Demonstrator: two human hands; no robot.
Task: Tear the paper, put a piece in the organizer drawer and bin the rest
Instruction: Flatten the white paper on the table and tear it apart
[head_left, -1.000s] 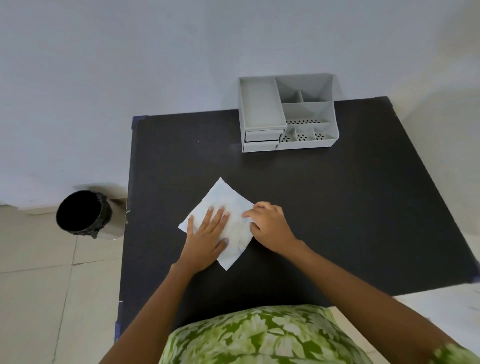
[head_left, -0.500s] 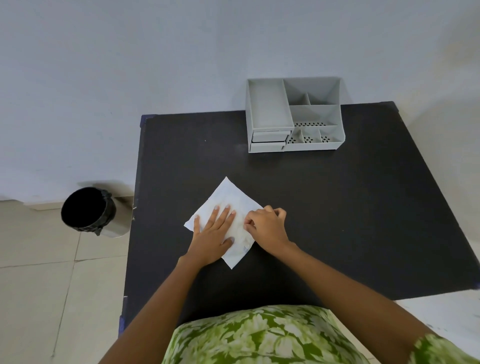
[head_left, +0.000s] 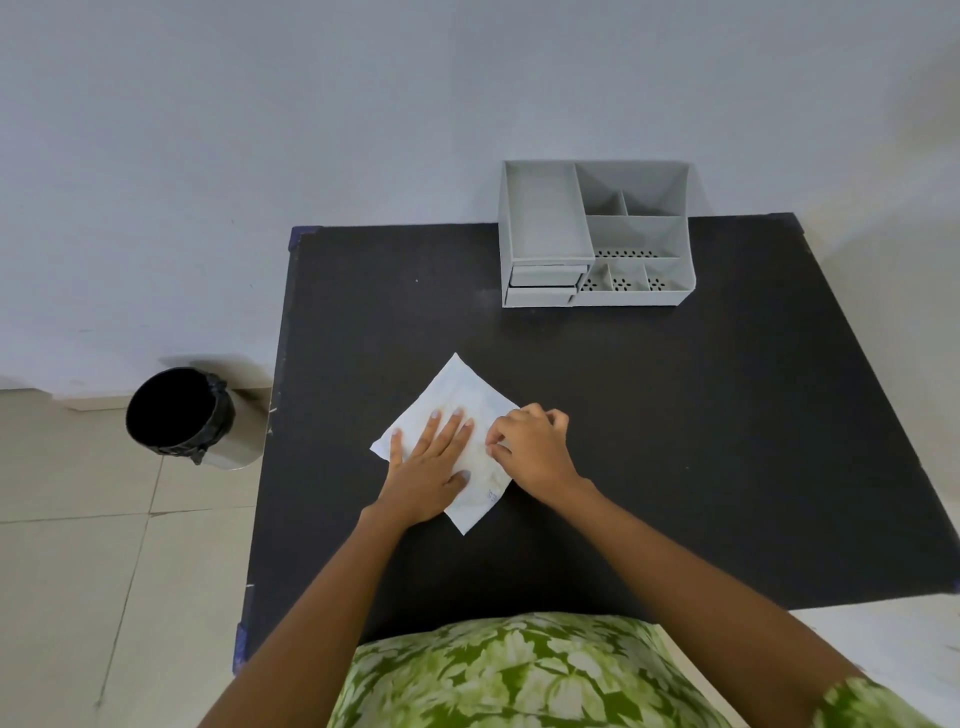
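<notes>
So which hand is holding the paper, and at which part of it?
The left hand lies flat on the paper, pressing its middle to the table. The right hand pinches its right edge, near the corner.

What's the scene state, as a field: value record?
paper: flat on table, untorn
left hand: open, pressed flat on paper
right hand: fingers curled at paper's right edge
organizer: table's far edge, drawers look closed
bin: on floor, left of table, black liner
</notes>
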